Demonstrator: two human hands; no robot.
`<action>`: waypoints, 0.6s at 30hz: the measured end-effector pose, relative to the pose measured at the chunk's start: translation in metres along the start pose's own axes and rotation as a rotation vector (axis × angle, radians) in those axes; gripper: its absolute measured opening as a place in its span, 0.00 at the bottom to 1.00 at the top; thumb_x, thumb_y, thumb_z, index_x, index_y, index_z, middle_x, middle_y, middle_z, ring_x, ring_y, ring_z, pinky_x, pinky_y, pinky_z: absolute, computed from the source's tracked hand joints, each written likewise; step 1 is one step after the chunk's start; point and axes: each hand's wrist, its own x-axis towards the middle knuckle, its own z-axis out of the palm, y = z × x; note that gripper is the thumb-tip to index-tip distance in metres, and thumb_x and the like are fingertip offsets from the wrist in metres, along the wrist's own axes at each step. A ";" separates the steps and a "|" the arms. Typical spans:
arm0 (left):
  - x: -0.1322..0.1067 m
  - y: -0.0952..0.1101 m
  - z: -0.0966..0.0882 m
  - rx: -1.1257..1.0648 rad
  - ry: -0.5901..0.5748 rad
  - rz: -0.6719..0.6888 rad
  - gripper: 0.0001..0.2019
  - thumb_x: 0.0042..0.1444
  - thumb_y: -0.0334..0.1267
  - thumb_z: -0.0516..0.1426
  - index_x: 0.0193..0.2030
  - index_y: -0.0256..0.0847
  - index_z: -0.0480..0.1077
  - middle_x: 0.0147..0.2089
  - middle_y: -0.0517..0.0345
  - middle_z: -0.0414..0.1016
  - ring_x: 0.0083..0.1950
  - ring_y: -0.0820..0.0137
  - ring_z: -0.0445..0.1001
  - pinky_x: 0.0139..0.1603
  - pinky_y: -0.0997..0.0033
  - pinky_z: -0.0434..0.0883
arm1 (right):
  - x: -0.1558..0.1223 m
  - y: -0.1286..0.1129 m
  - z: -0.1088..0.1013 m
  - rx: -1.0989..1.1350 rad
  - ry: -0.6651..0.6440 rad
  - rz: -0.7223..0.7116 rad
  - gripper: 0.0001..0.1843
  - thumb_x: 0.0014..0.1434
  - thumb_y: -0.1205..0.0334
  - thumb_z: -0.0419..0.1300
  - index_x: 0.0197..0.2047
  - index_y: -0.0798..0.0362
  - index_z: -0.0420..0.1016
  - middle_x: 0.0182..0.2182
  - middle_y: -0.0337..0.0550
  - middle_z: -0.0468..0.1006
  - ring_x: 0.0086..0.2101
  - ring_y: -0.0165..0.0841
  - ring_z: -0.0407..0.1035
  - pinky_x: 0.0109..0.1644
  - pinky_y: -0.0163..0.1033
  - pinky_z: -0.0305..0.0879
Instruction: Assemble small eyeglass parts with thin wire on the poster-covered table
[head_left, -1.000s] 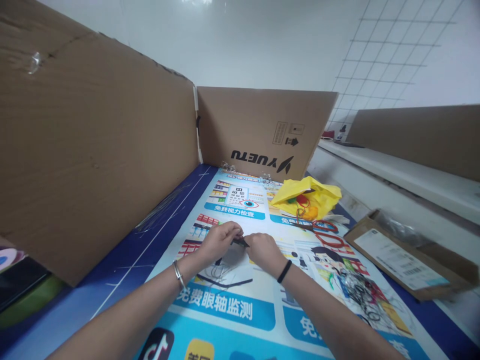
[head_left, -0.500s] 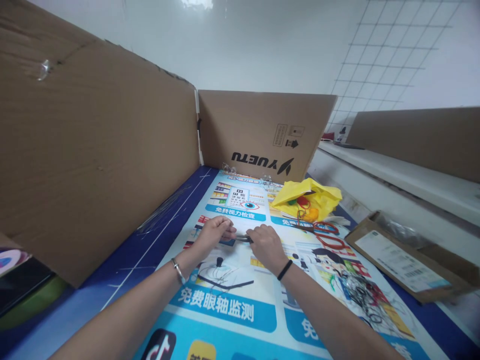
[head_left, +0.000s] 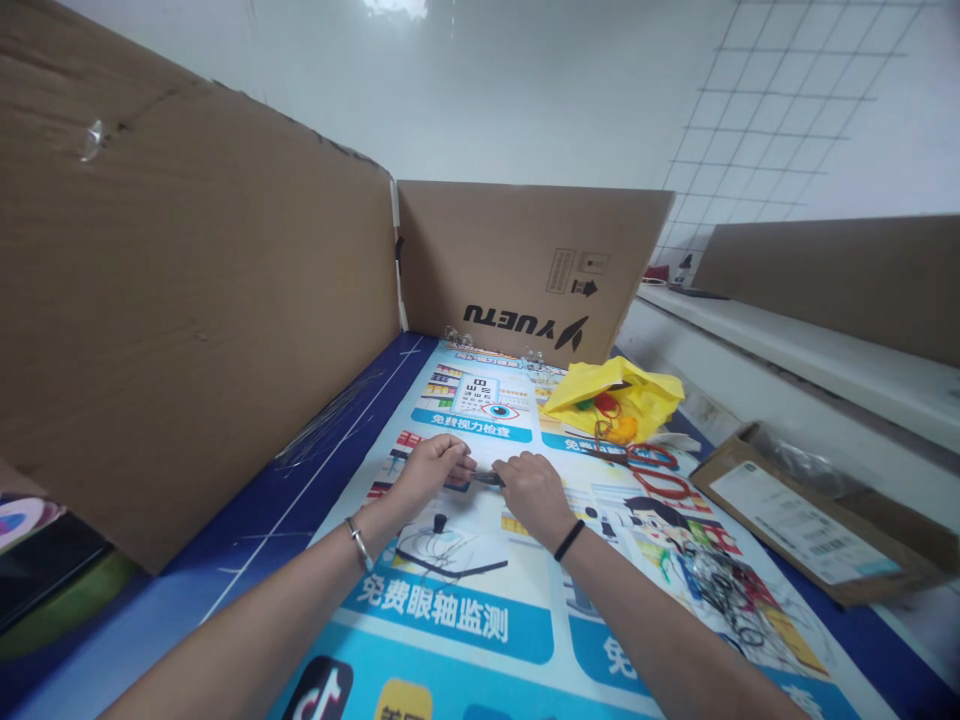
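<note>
My right hand [head_left: 534, 492] is closed around a small pair of pliers [head_left: 487, 478], whose metal jaws point left. Most of the tool is hidden in my fist. My left hand [head_left: 431, 472] has thumb and fingers pinched together just left of the jaw tips. Whatever it pinches is too thin or hidden to make out. Both hands are over the printed poster sheet [head_left: 525, 620]. Below them on the sheet lie several thin wire pieces [head_left: 442, 560].
A yellow bag [head_left: 652, 395] with coloured thread stands at the right, with red-handled scissors [head_left: 660, 458] in front. Tangled wire [head_left: 724, 590] lies at lower right beside an opened carton [head_left: 817, 520]. Cardboard walls [head_left: 225, 280] rise left and behind; long wires [head_left: 322, 425] lie along the left one.
Both hands stay almost in place. The pliers' jaws appear slightly turned, and my left fingers have shifted a little. Nothing has been let go.
</note>
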 end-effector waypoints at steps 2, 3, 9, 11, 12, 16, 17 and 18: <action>0.000 -0.001 0.001 0.007 0.004 0.015 0.11 0.49 0.44 0.58 0.30 0.37 0.67 0.29 0.52 0.77 0.26 0.72 0.75 0.28 0.73 0.70 | 0.000 -0.001 -0.001 -0.008 -0.020 -0.003 0.06 0.54 0.69 0.58 0.35 0.51 0.72 0.27 0.40 0.73 0.33 0.33 0.62 0.38 0.38 0.48; 0.000 -0.001 0.002 0.007 0.005 0.026 0.10 0.49 0.43 0.58 0.30 0.37 0.67 0.29 0.53 0.77 0.26 0.72 0.75 0.29 0.73 0.70 | 0.000 -0.001 -0.002 -0.008 -0.029 -0.007 0.05 0.54 0.68 0.58 0.36 0.51 0.72 0.27 0.41 0.73 0.33 0.33 0.63 0.38 0.38 0.48; -0.004 -0.002 0.006 0.031 0.012 0.064 0.08 0.50 0.42 0.56 0.29 0.38 0.67 0.29 0.55 0.76 0.29 0.69 0.76 0.29 0.73 0.71 | 0.000 -0.007 -0.003 0.018 -0.054 -0.035 0.05 0.52 0.68 0.60 0.35 0.52 0.72 0.27 0.40 0.74 0.33 0.34 0.64 0.37 0.39 0.49; -0.005 -0.002 0.007 0.027 0.018 0.063 0.08 0.50 0.41 0.56 0.29 0.38 0.66 0.29 0.55 0.76 0.29 0.69 0.76 0.29 0.73 0.70 | 0.000 -0.008 -0.003 0.015 -0.057 -0.031 0.05 0.53 0.68 0.60 0.35 0.52 0.72 0.27 0.40 0.73 0.33 0.33 0.64 0.37 0.39 0.49; -0.005 -0.003 0.007 0.022 0.022 0.060 0.08 0.50 0.41 0.56 0.29 0.38 0.66 0.29 0.55 0.76 0.29 0.69 0.76 0.29 0.73 0.70 | 0.000 -0.009 -0.003 0.016 -0.061 -0.029 0.04 0.53 0.68 0.60 0.35 0.52 0.72 0.27 0.40 0.73 0.33 0.33 0.64 0.37 0.39 0.49; -0.005 -0.005 0.008 0.013 0.026 0.050 0.09 0.49 0.42 0.56 0.29 0.38 0.66 0.29 0.55 0.76 0.28 0.69 0.76 0.29 0.73 0.70 | 0.001 -0.009 -0.005 0.023 -0.097 -0.026 0.03 0.55 0.68 0.58 0.34 0.53 0.72 0.27 0.41 0.74 0.33 0.33 0.64 0.37 0.39 0.49; -0.004 -0.006 0.008 0.016 0.021 0.052 0.09 0.49 0.43 0.56 0.29 0.38 0.66 0.29 0.55 0.76 0.28 0.69 0.76 0.29 0.73 0.70 | 0.001 -0.009 -0.005 0.023 -0.111 -0.024 0.03 0.55 0.68 0.58 0.35 0.53 0.72 0.28 0.42 0.74 0.33 0.33 0.64 0.37 0.39 0.49; -0.004 -0.006 0.008 0.024 0.013 0.052 0.09 0.50 0.43 0.56 0.30 0.38 0.66 0.29 0.55 0.76 0.29 0.69 0.76 0.29 0.72 0.71 | 0.001 -0.009 -0.005 0.025 -0.126 -0.020 0.04 0.56 0.68 0.57 0.35 0.53 0.72 0.28 0.42 0.74 0.33 0.33 0.64 0.37 0.39 0.49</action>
